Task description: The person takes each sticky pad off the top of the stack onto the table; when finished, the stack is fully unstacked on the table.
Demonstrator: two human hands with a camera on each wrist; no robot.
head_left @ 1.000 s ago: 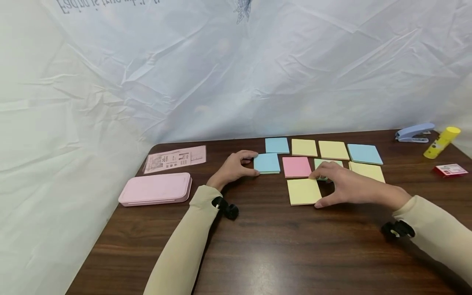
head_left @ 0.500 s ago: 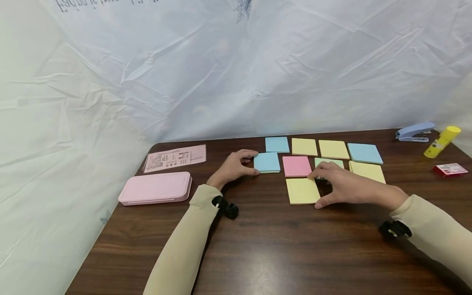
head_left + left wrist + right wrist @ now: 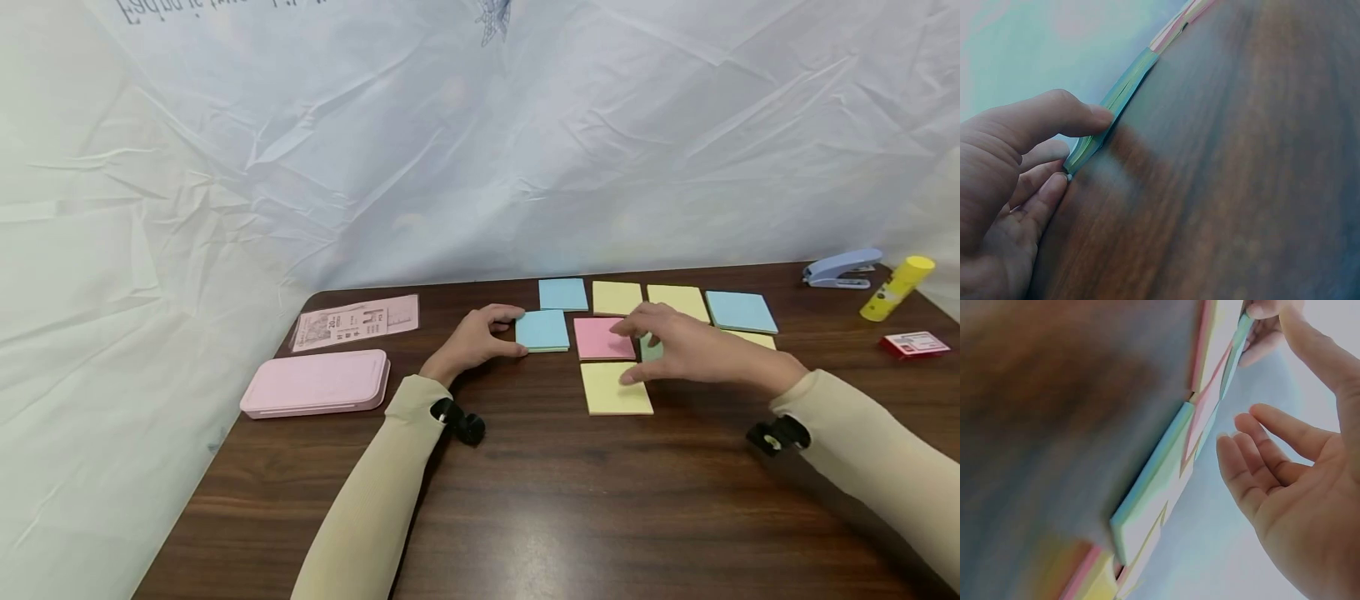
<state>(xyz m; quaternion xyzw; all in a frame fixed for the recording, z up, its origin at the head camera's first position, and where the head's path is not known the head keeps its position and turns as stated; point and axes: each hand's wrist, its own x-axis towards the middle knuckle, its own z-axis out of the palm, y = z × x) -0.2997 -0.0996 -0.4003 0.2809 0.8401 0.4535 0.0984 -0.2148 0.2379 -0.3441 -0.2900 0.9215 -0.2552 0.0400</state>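
Observation:
My left hand (image 3: 474, 343) pinches a blue sticky note pad (image 3: 542, 331) at its left side, thumb on the near edge and fingers toward the far edge. In the left wrist view the thumb presses that blue pad's side (image 3: 1127, 84). Over the other pads hovers my right hand (image 3: 686, 348), its fingers loosely bent and apart from the paper in the right wrist view. Below it lie a pink pad (image 3: 600, 337) and a yellow pad (image 3: 611, 390). A green pad (image 3: 651, 348) is mostly hidden behind this hand.
Behind stand a blue pad (image 3: 562, 294), two yellow pads and another blue pad (image 3: 741, 312) in a row. A pink case (image 3: 318, 382) and a printed pink sheet (image 3: 356, 323) lie left. To the right are a stapler (image 3: 840, 269), a yellow tube (image 3: 896, 289) and a small red box (image 3: 913, 344).
My right hand has let go of the near yellow pad and risen up and left over the pink one. That yellow pad shifted slightly left beforehand. The left hand stays put.

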